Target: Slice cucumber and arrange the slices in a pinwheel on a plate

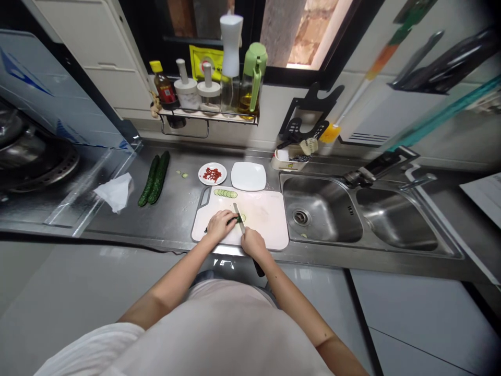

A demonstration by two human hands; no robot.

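On the pale cutting board (270, 224), my left hand (219, 224) is closed over a dark green cucumber (230, 221), which is mostly hidden under the fingers. My right hand (253, 244) grips a kitchen knife (239, 218) by its black handle. Its blade lies against the cucumber's right end, just beside my left fingertips. A cut slice (243, 217) rests right of the blade. Farther back on the board, a row of cucumber slices (226, 193) lies overlapping near the top left edge.
Behind the board stand a small plate of chopped red pieces (212, 174) and a white square plate (248, 176). Two whole cucumbers (154, 178) and a white cloth or tissue (116, 191) lie left. A double sink (324, 209) adjoins the board's right side. Seasoning bottles (207, 94) stand on a rack.
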